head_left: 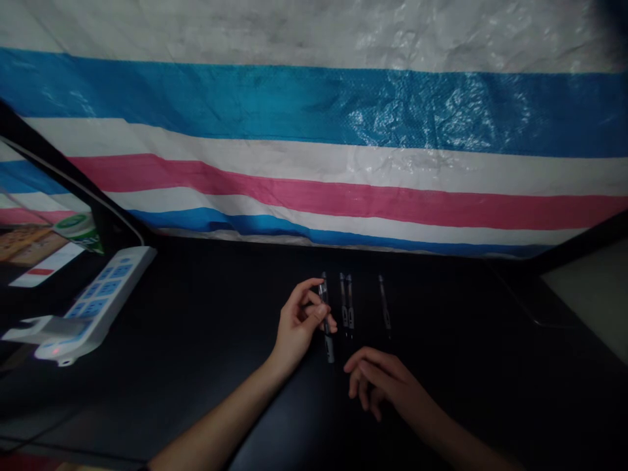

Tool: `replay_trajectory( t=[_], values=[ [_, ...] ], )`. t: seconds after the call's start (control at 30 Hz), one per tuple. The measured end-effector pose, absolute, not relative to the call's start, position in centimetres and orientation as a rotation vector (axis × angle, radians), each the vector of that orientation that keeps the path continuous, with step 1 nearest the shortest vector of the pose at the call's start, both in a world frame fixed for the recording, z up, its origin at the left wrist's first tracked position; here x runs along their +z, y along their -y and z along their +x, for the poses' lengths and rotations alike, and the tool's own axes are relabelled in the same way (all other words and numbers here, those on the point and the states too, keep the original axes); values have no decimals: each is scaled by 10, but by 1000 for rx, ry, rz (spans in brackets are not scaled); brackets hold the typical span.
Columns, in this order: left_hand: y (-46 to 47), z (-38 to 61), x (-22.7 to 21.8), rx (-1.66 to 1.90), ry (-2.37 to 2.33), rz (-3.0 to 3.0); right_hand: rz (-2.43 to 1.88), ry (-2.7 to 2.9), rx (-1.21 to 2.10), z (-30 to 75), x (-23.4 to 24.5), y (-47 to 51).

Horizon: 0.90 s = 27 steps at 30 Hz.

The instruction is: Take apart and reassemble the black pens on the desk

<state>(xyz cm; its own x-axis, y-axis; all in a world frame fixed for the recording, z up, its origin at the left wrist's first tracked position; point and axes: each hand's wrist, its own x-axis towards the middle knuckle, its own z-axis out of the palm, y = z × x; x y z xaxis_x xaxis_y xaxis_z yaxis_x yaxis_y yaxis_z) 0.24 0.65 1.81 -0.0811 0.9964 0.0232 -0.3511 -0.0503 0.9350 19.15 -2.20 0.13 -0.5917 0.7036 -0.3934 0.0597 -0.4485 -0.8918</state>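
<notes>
Between the thumb and fingers of my left hand (301,317) is a dark pen (329,350), its grip end pointing toward me. My right hand (380,379) hovers lower and to the right, fingers loosely bent and apart, with nothing in them. Just right of the held pen, two pens (343,301) (350,302) lie side by side on the black table (206,340). Farther right, a single pen (384,304) lies at a slight slant. Their clear barrels look dim in the low light.
On the left lies a white power strip (110,294) with blue sockets and a plugged-in white adapter (46,330). Behind it stand a green-and-white cup (78,229) and a white card (46,265). A striped plastic sheet (314,150) hangs along the table's far edge.
</notes>
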Motion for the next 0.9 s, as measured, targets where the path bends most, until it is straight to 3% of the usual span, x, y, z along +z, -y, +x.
replay_trajectory(
  t=[0.9],
  values=[
    [-8,1,16,1505,-1082,882,-1079,1339,2100,194,-4,22]
  ],
)
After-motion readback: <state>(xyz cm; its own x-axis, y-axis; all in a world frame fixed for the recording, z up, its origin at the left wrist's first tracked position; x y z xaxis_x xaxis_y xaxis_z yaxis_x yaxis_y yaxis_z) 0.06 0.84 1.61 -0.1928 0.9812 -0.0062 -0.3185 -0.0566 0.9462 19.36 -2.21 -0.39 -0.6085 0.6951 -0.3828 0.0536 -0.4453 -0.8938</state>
